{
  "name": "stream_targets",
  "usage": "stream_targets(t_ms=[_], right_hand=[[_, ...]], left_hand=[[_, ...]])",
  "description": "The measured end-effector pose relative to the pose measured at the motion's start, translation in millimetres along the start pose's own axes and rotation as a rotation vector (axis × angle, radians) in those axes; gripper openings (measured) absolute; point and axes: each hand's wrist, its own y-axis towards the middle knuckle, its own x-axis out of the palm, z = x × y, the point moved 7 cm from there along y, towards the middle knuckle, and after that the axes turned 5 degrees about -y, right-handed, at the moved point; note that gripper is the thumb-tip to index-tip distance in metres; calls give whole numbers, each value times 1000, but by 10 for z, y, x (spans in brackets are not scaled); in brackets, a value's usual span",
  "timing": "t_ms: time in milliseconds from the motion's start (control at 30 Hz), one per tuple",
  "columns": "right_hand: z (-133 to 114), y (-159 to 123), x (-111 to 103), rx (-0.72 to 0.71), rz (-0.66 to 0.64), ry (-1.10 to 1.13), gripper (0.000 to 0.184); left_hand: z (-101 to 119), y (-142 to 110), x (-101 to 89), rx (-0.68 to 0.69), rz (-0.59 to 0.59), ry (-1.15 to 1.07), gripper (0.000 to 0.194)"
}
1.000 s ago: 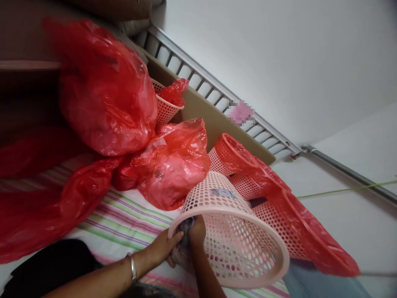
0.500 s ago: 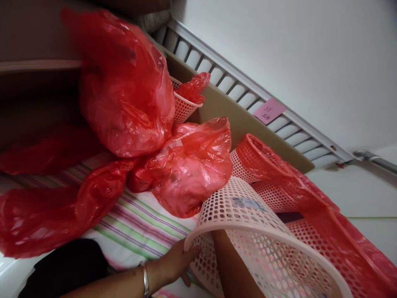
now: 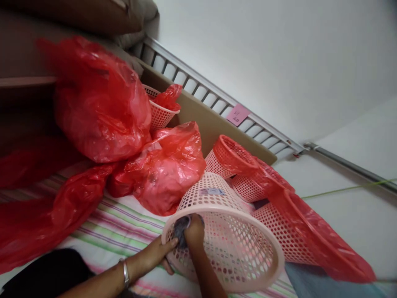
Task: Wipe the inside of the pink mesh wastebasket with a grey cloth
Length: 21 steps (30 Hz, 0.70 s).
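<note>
A pale pink perforated plastic basket (image 3: 221, 213) lies tilted on its side with its mouth toward me. My left hand (image 3: 163, 251), with a silver bangle at the wrist, grips the basket's left rim, thumb inside and fingers outside. Inside the mouth, my right hand (image 3: 194, 232) is closed on a bunched grey cloth (image 3: 179, 232), pressed near the inner wall by the left rim. A small blue label (image 3: 212, 191) shows on the basket's outer side. The right fingertips are partly hidden by the cloth.
Red plastic bags (image 3: 167, 169) lie behind and to the left on a striped bedsheet (image 3: 124, 231). More pink baskets (image 3: 279, 231), partly covered with red plastic, stand at right. A bed rail (image 3: 198, 91) bearing a pink note (image 3: 238, 114) runs along the white wall.
My right hand, earlier deep inside and hidden behind the basket wall, now shows near the rim with the grey cloth. The basket's mouth has turned more toward me; the view has shifted right.
</note>
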Motion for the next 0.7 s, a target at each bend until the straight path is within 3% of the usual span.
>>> stream_targets(t_ms=[67,200,400,567,633,700], right_hand=[[-88,-285,-26,-47,-32,13,39],[-209,-725,-66,-76,-33,3,34],[-265,-719,-216,-33,-107,37,28],[-227,-729,-421,-32,-245,293,58],[-118,-857,-543,-22,-192,379,63],[101,-1064,-614,28,-75,459,55]], left_hand=[[-43,3,-46,3,15,36,67],[-16,-11,-141,125,98,94,58],[77,-90,-73,211,246,35,57],[-45,-244,-36,205,331,-107,55],[-107,-397,-146,140,449,-104,63],[-91,-635,-295,88,623,-12,73]])
